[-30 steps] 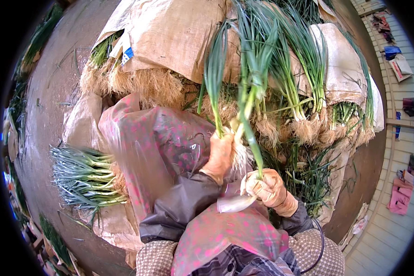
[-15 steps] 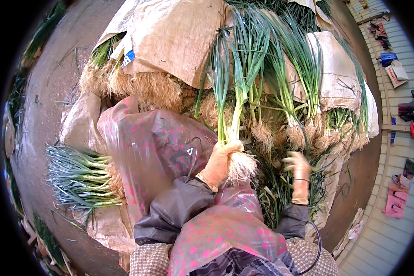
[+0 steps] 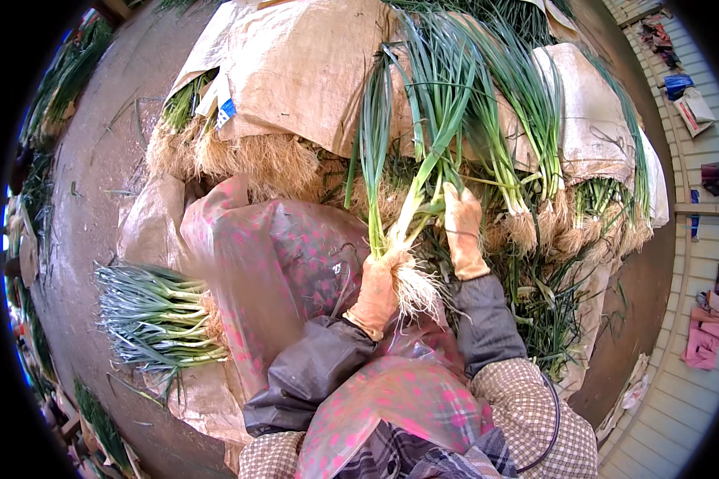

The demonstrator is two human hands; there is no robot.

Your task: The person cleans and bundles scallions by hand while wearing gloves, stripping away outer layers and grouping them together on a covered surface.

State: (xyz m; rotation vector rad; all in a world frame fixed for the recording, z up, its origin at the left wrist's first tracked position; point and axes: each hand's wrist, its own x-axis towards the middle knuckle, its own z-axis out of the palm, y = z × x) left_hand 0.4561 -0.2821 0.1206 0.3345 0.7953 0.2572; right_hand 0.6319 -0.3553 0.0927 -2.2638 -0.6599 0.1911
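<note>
At the centre of the view, a small bunch of green onions (image 3: 411, 209) is standing roots-down in the left hand (image 3: 373, 297), whose fingers are closing round the white bases. Long leaves are reaching towards twelve and one o'clock, while pale, stringy roots (image 3: 417, 289) are fanning out towards five o'clock. From that grip, the right hand (image 3: 463, 230) is now resting at two o'clock, close beside the stalks; half a second ago it was blurring, fingers spread, over the loose leaves (image 3: 547, 323) at four o'clock. Its fingertips are meeting the greenery, but I cannot tell whether they are pinching a stalk. The left hand is keeping its hold, and the roots are hanging much as before.

Further out, more onions with dry, tan, hair-like roots (image 3: 521, 231) are lying at two o'clock, smooth leaves trailing over the sacking (image 3: 311, 72). That coarse, creased cloth is spreading across twelve o'clock, and a thick fringe of straw-coloured roots (image 3: 256, 164) is poking out beneath it at ten. A neat, fan-shaped bundle (image 3: 164, 318) is lying at eight o'clock. Towards six, a glossy, pink-dotted plastic apron (image 3: 399, 399) is covering the person's lap.
</note>
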